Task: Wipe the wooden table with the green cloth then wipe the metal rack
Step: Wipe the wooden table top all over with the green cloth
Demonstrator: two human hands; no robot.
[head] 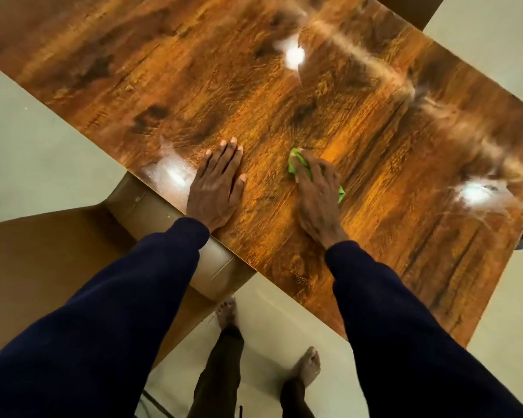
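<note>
The left hand (216,188) lies beside the right hand (317,194) on the table (194,70); the cloth (295,164) lies under the right hand

Presses the bunched green cloth (294,164) onto the wooden table (194,86) with the right hand (317,196), fingers curled over it. Rests the left hand (215,188) flat on the tabletop near its edge. Stands barefoot on pale floor (27,161).

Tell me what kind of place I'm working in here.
Probably a plain indoor room, perhaps a home: glossy brown wood-grain table, pale smooth floor, bare feet standing on it.
</note>
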